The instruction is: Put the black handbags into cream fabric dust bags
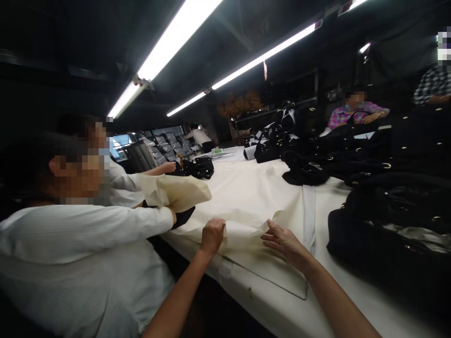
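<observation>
Currently the left hand [212, 234] is gripping the flat cream fabric dust bag [243, 234] at the white table's [352, 300] near edge, fingers curled closed; the right hand [283, 240] is resting fingers spread on its crumpled mouth. Advisable: keeping the fabric taut, edges aligned, clear of the black leather handbags [387, 225].

Black bags [387, 225] piled right (co-workers [88, 244] left).

A long white table [246, 188] carries cream cloth bags [243, 230] and heaped black handbags [380, 197].
</observation>
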### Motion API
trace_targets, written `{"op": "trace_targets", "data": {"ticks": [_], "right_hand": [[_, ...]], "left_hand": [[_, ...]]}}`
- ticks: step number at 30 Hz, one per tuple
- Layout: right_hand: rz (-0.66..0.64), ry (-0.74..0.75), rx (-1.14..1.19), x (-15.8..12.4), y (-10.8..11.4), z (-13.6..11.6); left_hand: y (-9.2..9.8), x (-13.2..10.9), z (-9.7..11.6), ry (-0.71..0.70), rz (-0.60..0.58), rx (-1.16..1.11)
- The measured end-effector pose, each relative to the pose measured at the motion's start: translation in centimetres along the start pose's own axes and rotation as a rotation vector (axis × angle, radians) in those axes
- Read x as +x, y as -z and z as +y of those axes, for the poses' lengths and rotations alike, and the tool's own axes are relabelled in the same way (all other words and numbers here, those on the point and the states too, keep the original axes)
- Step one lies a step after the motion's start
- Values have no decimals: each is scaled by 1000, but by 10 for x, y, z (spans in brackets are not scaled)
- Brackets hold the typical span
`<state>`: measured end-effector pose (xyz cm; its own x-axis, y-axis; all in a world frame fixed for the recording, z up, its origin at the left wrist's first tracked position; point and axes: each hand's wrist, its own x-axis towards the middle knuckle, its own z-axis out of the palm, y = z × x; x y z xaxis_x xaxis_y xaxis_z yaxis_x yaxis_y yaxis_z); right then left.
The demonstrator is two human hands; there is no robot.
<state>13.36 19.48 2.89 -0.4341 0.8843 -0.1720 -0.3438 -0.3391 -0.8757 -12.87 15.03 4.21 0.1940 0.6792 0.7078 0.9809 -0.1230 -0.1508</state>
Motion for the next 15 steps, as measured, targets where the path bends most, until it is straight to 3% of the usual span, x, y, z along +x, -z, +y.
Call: {"op": "trace_targets", "data": {"ticks": [7, 11, 15], "right_hand": [[-63, -44, 134, -2, 1, -2], [-96, -58, 224, -4, 2, -3], [-46, -81, 259, 3, 6, -1]], "left_hand": [[-5, -10, 24, 20, 203, -15], [9, -22, 46, -121, 253, -140], [26, -31, 91, -271, 274, -353]]}}
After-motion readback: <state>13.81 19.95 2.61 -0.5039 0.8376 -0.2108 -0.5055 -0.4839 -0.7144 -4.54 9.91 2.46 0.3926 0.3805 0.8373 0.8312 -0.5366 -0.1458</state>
